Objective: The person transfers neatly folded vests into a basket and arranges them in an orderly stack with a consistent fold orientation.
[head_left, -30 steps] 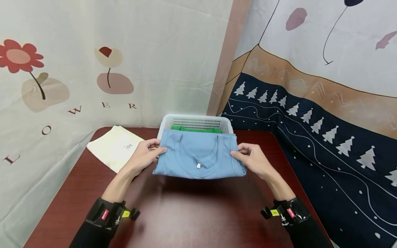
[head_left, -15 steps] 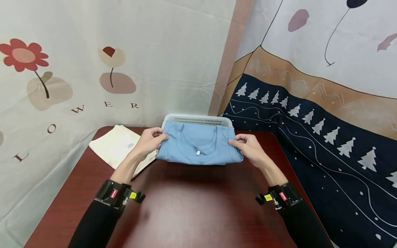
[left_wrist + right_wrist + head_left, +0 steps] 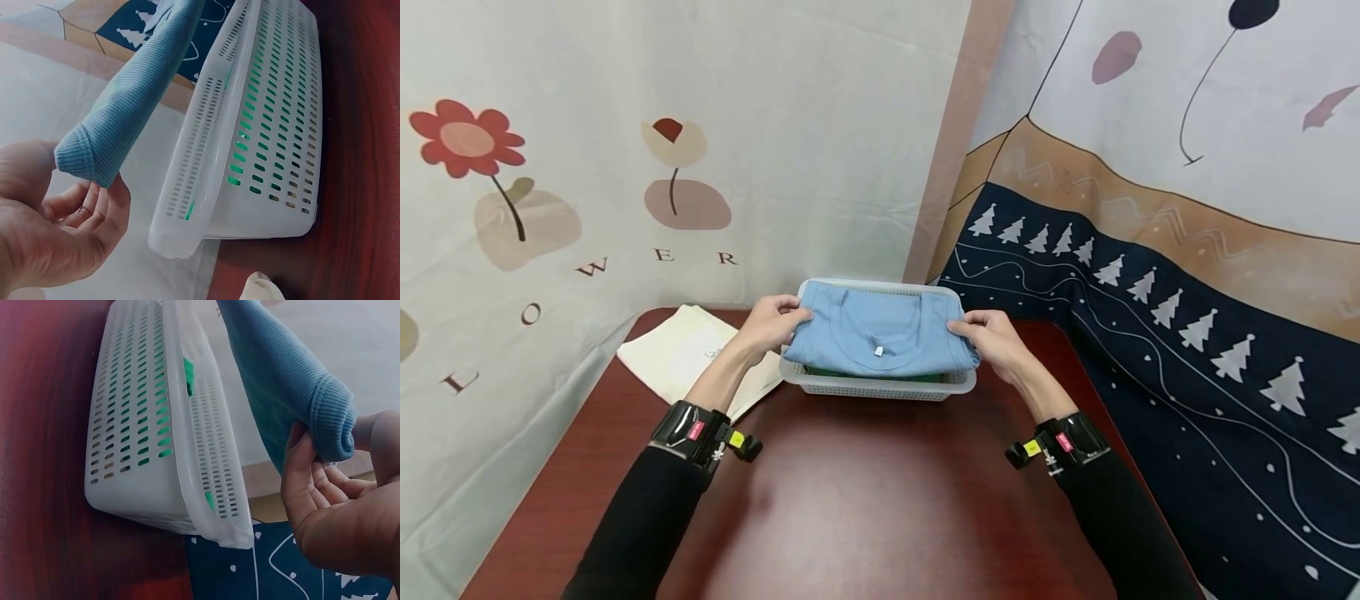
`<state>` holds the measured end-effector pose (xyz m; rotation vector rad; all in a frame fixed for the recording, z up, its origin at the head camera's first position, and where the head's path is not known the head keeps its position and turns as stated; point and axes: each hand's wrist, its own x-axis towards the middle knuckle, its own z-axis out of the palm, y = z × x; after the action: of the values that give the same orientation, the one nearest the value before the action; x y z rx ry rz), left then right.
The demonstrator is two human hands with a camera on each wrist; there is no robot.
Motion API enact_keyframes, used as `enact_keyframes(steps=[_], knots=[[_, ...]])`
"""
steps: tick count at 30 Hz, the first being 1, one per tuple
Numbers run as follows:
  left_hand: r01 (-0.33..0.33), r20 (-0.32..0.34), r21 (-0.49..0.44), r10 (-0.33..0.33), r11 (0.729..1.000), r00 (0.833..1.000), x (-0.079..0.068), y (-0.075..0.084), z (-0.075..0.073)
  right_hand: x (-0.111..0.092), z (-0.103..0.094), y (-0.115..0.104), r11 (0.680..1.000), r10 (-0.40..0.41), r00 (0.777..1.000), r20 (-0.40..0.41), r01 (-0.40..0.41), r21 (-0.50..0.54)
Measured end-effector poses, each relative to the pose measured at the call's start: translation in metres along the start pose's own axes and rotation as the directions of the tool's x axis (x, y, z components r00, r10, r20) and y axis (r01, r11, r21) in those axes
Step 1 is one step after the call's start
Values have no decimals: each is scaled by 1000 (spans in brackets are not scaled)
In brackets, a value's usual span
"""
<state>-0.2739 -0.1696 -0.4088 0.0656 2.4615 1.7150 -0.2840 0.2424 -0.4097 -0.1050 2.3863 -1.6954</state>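
A folded light blue shirt (image 3: 880,329), neckline and small white tag facing up, is held over the white plastic basket (image 3: 880,388). My left hand (image 3: 773,323) pinches its left edge between thumb and fingers. At the opposite edge, my right hand (image 3: 992,337) pinches the shirt the same way. Both wrist views show the shirt's rolled edge, as blue cloth (image 3: 125,106) at the left and ribbed cloth (image 3: 325,412) at the right, raised above the basket's rim. Green cloth (image 3: 189,375) lies inside the basket, mostly hidden under the shirt in the head view.
A folded cream cloth (image 3: 677,350) with a small dark print lies on the reddish-brown table (image 3: 880,500), left of the basket. Behind the table hangs a pale printed curtain (image 3: 820,167); a navy one with white trees (image 3: 1150,400) hangs at the right.
Both hands have moved forward, away from the body, carrying the blue shirt from in front of the basket to over it. The basket's front side now shows below the shirt.
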Motion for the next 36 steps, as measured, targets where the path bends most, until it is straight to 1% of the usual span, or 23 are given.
enact_keyframes(steps=[4, 8, 10, 14, 18, 21, 24, 30, 33, 36], knots=[[11, 12, -6, -11, 1000, 1000, 9, -2, 0, 8, 1, 1, 1000, 25, 1000, 1, -25, 0], [21, 20, 26, -21, 999, 1000, 17, -4, 0, 16, 3, 2, 999, 47, 999, -1, -47, -24], [14, 23, 48, -15, 999, 1000, 20, -5, 1, 20, 4, 2, 997, 49, 999, -8, -50, -54], [-14, 10, 91, 13, 996, 1000, 27, -6, 4, 29, 7, 3, 988, 40, 998, -41, -46, -149], [-44, -24, 138, 48, 989, 999, 34, -8, 8, 38, 9, 6, 974, 30, 998, -61, -43, -224], [-52, -46, 173, 61, 984, 997, 40, -10, 10, 43, 11, 8, 963, 16, 998, -64, -32, -269], [-39, -65, 206, 54, 978, 996, 45, -11, 14, 48, 12, 8, 952, -1, 998, -58, -17, -307], [13, -101, 271, 15, 962, 995, 52, -11, 24, 56, 16, 9, 937, -15, 998, -57, -6, -348], [24, -116, 302, 11, 953, 993, 52, -12, 27, 59, 19, 8, 926, -19, 998, -62, -6, -378], [23, -129, 343, 23, 939, 991, 55, -12, 29, 64, 22, 9, 913, -11, 997, -76, -21, -407]])
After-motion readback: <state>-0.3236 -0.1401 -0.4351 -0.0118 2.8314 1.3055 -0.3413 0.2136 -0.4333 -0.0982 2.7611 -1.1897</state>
